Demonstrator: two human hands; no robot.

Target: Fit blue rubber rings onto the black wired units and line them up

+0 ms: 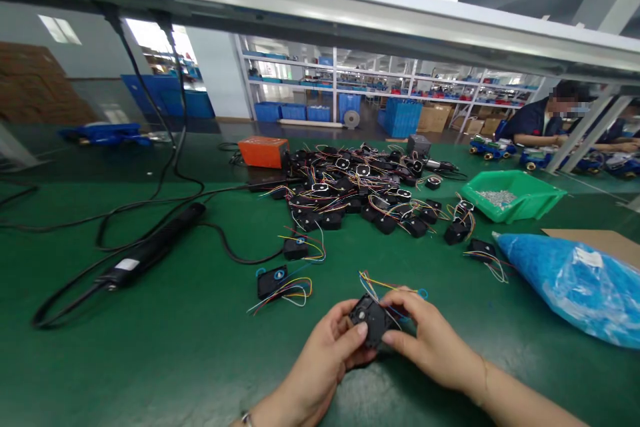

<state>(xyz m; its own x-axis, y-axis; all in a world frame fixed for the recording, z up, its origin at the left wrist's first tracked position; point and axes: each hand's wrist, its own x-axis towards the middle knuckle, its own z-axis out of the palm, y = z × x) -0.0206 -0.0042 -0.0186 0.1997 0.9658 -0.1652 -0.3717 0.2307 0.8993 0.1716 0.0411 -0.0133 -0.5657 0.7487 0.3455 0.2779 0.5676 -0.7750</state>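
— What is that in the hands?

— A small black module (369, 320), boxy, with a round feature on its top face and thin coloured wires (374, 285) fanning up from its far edge: yellow, red, blue, white.

— Where is it?

— Low in the middle of the view, held just above the green tabletop (190, 340), nearer than the two loose modules (273, 280) and well short of the pile (365, 190) beyond.

— Anything hard to see?

— Its underside and near edge are covered by the hands. The markings on its face are too small to read. Where each wire joins the body cannot be told.

— And the fingers?

— The left hand (320, 363) closes on the module's left side, thumb on top near the round feature, fingers curled beneath. The right hand (430, 340) grips the right side, thumb along the lower edge, fingers (400, 297) arched over the far corner, touching the wires. The module sits between both thumbs, pinched from either side.

— Beside them?

— A blue bag (575, 287) at right, a green bin (515, 197) behind it.
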